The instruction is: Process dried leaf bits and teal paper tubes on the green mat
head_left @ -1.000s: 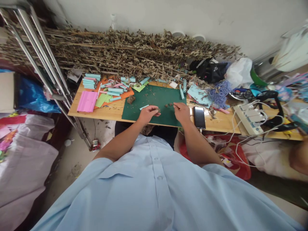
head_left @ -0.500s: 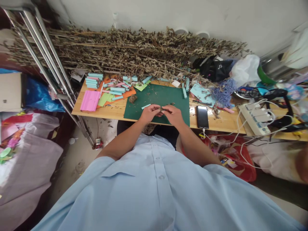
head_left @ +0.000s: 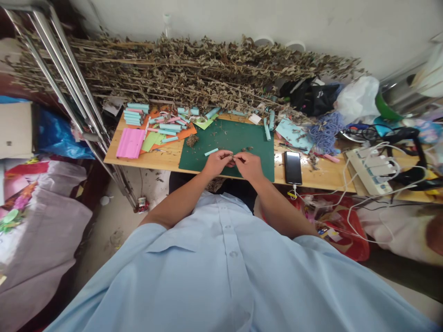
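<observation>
Over the front part of a green cutting mat (head_left: pixel 235 133), my left hand (head_left: pixel 218 163) and my right hand (head_left: pixel 249 166) meet fingertip to fingertip. Both are closed in a pinch on a small bit of dried herb (head_left: pixel 232 157), mostly covered by the fingers. Just left of my left hand lies a light-blue paper roll (head_left: pixel 211 151). A brownish clump of dried herb (head_left: pixel 192 140) rests near the mat's left edge. Beyond my right hand are some loose herb crumbs (head_left: pixel 247 149).
Bundles of dried stalks (head_left: pixel 194 69) lie along the wall. Left of the mat are several paper rolls (head_left: pixel 169 127) and a pink paper stack (head_left: pixel 130 143). A charging phone (head_left: pixel 293 168), a power strip (head_left: pixel 368 170) and purple yarn (head_left: pixel 326 131) are right. Metal crutches (head_left: pixel 69 78) stand left.
My fingertips have drawn slightly closer around the bit of herb, and less of it shows. The whole view has shifted a little; the things on the table stay in place.
</observation>
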Demonstrator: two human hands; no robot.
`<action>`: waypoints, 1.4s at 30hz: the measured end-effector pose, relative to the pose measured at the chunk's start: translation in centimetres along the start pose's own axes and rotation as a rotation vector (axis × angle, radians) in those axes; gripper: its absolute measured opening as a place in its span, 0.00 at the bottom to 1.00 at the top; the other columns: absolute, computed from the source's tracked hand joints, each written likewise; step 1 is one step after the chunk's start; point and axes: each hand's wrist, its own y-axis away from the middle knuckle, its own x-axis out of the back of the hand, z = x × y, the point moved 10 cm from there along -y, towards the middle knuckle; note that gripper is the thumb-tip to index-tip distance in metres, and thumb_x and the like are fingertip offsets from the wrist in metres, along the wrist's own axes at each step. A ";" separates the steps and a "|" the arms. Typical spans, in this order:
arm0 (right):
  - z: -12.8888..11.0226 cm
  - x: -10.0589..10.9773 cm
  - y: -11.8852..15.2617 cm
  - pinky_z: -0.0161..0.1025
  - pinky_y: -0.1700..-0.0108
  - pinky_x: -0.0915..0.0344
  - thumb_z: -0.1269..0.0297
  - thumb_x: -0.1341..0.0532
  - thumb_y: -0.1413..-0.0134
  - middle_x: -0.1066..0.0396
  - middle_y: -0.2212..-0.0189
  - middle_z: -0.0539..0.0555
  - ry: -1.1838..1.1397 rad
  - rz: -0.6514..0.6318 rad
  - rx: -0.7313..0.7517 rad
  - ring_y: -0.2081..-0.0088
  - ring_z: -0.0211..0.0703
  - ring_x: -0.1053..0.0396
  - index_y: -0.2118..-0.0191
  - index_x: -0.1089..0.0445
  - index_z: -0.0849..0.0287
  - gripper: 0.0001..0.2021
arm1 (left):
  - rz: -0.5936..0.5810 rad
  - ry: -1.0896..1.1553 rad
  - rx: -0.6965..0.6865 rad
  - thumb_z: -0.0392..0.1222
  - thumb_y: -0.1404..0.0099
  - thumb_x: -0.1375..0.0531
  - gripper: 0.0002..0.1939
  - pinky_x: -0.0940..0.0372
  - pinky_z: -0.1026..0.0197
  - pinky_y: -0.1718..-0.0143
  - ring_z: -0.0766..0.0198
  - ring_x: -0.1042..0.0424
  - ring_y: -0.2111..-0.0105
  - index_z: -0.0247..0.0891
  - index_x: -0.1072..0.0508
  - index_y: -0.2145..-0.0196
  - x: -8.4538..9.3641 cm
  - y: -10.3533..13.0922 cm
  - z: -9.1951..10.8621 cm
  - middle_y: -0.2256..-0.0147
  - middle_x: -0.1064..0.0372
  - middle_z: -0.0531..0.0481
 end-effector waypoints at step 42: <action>5.5 7.2 -1.0 0.53 0.42 0.28 0.65 0.40 0.36 0.17 0.54 0.60 0.312 0.174 -0.056 0.50 0.54 0.21 0.55 0.17 0.57 0.13 | -0.034 -0.012 -0.031 0.38 0.35 0.32 0.12 0.24 0.61 0.65 0.62 0.18 0.68 0.32 0.27 0.56 -0.5 0.3 0.4 0.69 0.22 0.50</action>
